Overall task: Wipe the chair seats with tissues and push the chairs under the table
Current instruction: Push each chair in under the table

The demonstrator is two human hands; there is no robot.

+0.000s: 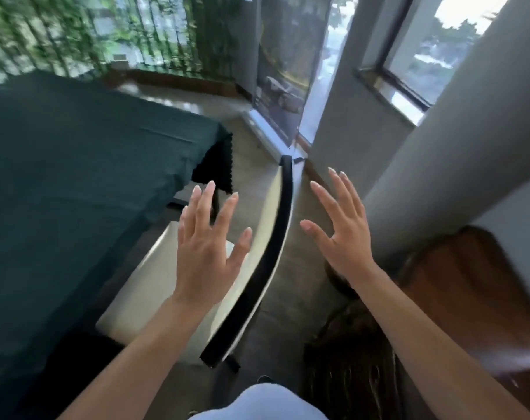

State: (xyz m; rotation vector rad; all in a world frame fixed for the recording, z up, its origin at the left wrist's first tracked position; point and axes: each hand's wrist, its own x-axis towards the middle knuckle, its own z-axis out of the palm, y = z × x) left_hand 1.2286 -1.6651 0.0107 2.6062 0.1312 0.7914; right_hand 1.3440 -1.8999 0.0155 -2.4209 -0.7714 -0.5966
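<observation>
Reaching for the cream-seated chair with a black curved back rail (266, 262)

Left hand (207, 250) and right hand (342, 234) spread wide, holding nothing; chair only partly under the green-clothed counter (75, 165).

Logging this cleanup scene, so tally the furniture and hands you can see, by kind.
Cream-seated chair with black curved backrest: 1
Table under dark green cloth: 1
Open bare hands, left and right, holding nothing: 2
Total: 4

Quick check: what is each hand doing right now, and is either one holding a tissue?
Left hand: open, fingers spread, holding nothing, above the chair.
Right hand: open, fingers spread, holding nothing, to the right of the chair back.
No tissue visible.
</observation>
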